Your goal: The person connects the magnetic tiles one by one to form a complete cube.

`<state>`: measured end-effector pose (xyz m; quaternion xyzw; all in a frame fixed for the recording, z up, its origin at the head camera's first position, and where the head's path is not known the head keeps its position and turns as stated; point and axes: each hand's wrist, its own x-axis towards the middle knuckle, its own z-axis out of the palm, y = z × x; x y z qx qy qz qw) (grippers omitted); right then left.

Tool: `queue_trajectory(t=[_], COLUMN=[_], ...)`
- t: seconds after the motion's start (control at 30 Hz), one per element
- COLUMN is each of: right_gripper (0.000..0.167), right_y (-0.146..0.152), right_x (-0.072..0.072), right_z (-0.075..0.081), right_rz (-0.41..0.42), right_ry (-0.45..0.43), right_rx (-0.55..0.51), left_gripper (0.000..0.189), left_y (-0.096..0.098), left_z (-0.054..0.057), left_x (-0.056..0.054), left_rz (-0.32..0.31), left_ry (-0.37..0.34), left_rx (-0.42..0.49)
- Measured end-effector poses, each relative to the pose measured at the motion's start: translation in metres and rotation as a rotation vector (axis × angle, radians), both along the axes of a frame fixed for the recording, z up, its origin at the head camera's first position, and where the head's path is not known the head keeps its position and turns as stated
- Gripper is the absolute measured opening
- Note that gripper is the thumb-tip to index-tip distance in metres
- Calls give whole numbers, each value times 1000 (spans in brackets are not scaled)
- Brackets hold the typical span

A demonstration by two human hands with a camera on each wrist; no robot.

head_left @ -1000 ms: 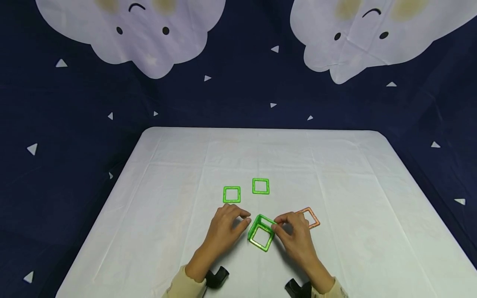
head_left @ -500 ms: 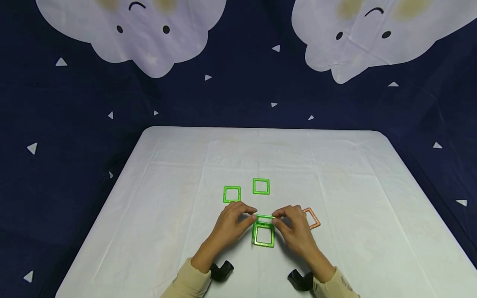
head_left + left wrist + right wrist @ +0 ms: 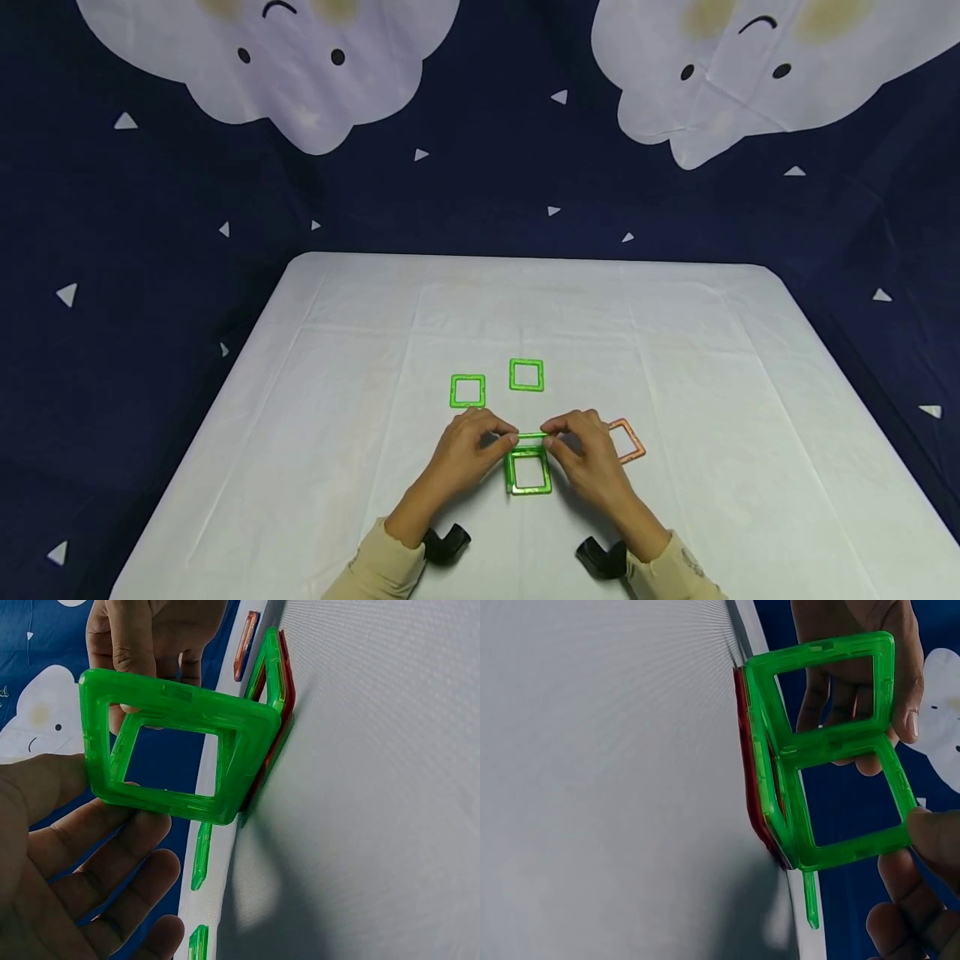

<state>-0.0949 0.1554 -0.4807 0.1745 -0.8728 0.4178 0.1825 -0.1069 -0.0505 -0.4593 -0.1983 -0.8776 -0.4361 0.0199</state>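
Green square magnetic tiles form a partly built box (image 3: pixel 529 493) between my hands in the head view. In the right wrist view, two green tiles (image 3: pixel 855 851) stand joined at a corner on a green base tile, and a red tile (image 3: pixel 744 742) lies under that base. My left hand (image 3: pixel 467 450) pinches the upper left corner of the standing tiles with thumb and forefinger. My right hand (image 3: pixel 594 458) pinches the far standing tile near its upper right corner. The fingertips' contact is partly hidden behind the tiles in the left wrist view.
Two loose green tiles (image 3: pixel 467 391) (image 3: pixel 527 375) lie flat beyond the box. An orange tile (image 3: pixel 628 440) lies flat beside my right hand, partly covered by it. A white cloth covers the table (image 3: pixel 360 350); a dark blue curtain (image 3: pixel 480 192) hangs behind.
The box has turned from a slant to face squarely. My left hand has moved right from beside the box to its corner. My right hand keeps its pinch with a small shift.
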Motion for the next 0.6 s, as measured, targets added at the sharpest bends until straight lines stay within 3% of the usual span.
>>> queue_trajectory(t=[0.17,0.3,0.6], right_gripper=[26,28,26], right_y=[3,9,21], right_x=[-4,-15,-53], right_z=[5,13,26], right_rz=[5,-6,-12], right_ry=[21,32,-99], right_rx=[20,34,49], left_gripper=[12,11,13], left_y=[-1,-2,-4], left_z=[1,2,1], left_x=[2,5,13], left_rz=[7,24,47], left_ry=[3,0,-7], left_rx=[-18,-34,-34])
